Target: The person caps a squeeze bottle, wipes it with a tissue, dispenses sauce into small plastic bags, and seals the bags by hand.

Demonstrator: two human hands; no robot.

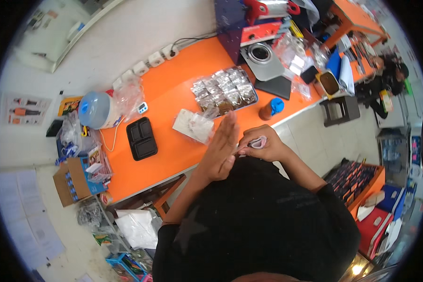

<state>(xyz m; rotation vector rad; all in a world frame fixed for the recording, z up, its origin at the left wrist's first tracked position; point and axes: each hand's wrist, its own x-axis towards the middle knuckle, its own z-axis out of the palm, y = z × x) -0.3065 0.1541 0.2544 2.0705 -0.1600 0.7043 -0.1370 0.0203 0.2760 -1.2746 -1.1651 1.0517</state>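
Close to my body, my right hand (264, 143) grips a rolled piece of pale, pinkish paper or film (258, 142). My left hand (220, 151) is held flat and upright beside it, its thumb near the strip's end; whether it pinches the strip cannot be seen. Beyond my left hand lies a white packet in clear plastic (194, 126) on the orange table (169, 95). Several silver foil sachets (225, 88) fill a tray behind it. A bottle with a blue lid (271, 108) stands beyond my right hand. A black compartment tray (142, 138) lies to the left.
A sealing machine with a metal plate (264, 63) stands at the back right. A large blue-topped container (96, 110), plastic bags and an open cardboard box (68, 181) are at the left. A dark stool (340, 111) and a person in dark clothes (384, 81) are farther right.
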